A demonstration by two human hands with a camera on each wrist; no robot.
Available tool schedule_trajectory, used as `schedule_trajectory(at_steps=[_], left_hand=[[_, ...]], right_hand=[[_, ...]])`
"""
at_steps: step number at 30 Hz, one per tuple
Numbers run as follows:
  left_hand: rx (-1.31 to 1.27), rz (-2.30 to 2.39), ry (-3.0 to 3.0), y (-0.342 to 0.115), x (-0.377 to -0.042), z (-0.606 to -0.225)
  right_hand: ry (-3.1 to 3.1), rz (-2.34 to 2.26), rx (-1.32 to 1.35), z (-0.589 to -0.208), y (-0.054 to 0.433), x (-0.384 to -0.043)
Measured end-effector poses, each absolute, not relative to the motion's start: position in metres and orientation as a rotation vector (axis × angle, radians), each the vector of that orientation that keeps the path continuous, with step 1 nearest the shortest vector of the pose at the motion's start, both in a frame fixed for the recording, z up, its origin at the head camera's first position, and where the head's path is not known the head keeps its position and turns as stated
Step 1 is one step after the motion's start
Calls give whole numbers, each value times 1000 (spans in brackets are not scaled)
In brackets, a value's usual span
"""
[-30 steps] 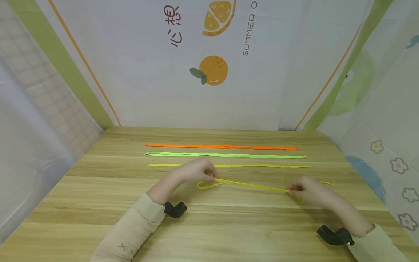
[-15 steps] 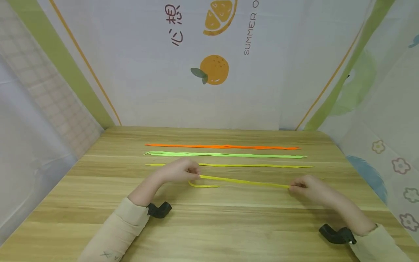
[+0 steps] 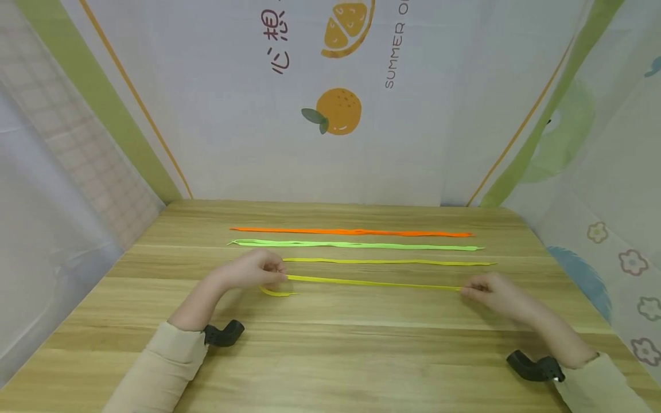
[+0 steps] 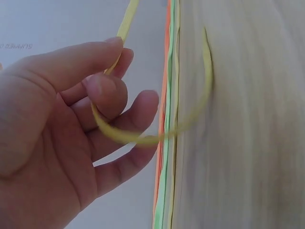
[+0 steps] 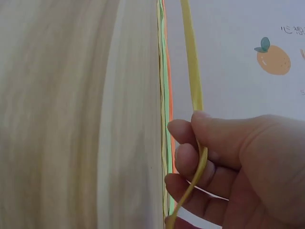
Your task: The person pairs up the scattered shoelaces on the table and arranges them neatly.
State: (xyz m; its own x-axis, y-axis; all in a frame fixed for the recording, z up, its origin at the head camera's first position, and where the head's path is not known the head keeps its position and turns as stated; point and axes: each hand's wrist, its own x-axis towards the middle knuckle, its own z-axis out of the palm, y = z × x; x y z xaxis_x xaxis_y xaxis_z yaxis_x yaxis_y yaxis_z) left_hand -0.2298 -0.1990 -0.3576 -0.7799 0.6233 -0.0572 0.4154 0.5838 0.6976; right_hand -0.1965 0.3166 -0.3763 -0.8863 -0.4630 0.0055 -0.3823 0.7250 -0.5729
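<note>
A flat yellow shoelace (image 3: 372, 283) stretches between both hands, nearly straight. My left hand (image 3: 256, 269) pinches it between thumb and fingers; its loose end curls below that hand, as the yellow shoelace (image 4: 126, 137) shows in the left wrist view. My right hand (image 3: 493, 293) pinches the other side, and in the right wrist view a short tail of the yellow shoelace (image 5: 194, 179) hangs past the fingers. Just beyond the hands, a second yellow shoelace (image 3: 387, 261) lies on the table, its left end hidden behind the left hand.
Farther back lie a light green shoelace (image 3: 361, 245) and an orange shoelace (image 3: 320, 231), roughly parallel on the wooden table (image 3: 361, 355). A white printed curtain (image 3: 232, 143) stands behind the table's far edge. Each wrist carries a black camera mount (image 3: 224, 334).
My left hand has moved left, drawing the held yellow shoelace longer and straighter. The right hand has shifted slightly, and the shoelace's tail beyond it no longer shows in the head view.
</note>
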Motion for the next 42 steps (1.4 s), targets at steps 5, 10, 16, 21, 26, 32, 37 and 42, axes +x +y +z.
schedule_trajectory(at_steps=[5, 10, 16, 21, 26, 32, 37, 42], left_hand=[[771, 993, 2531, -207, -230, -357], [758, 1009, 2521, -213, -232, -357], [733, 1023, 2550, -222, -235, -356], [681, 1025, 2568, -230, -237, -356], [656, 1044, 2564, -240, -240, -358], [652, 1086, 2557, -252, -246, -363], [602, 1101, 2570, -263, -249, -368], [558, 1116, 2590, -274, -250, -372]], right_hand=[[2804, -883, -658, -376, 322, -199], [2809, -898, -627, -375, 327, -201], [2851, -880, -605, -376, 333, -203], [2888, -884, -586, -379, 341, -206], [2926, -886, -578, -385, 348, -211], [2958, -872, -496, -388, 355, -215], [2971, -877, -421, -391, 362, -220], [2998, -887, -355, -390, 368, -223]])
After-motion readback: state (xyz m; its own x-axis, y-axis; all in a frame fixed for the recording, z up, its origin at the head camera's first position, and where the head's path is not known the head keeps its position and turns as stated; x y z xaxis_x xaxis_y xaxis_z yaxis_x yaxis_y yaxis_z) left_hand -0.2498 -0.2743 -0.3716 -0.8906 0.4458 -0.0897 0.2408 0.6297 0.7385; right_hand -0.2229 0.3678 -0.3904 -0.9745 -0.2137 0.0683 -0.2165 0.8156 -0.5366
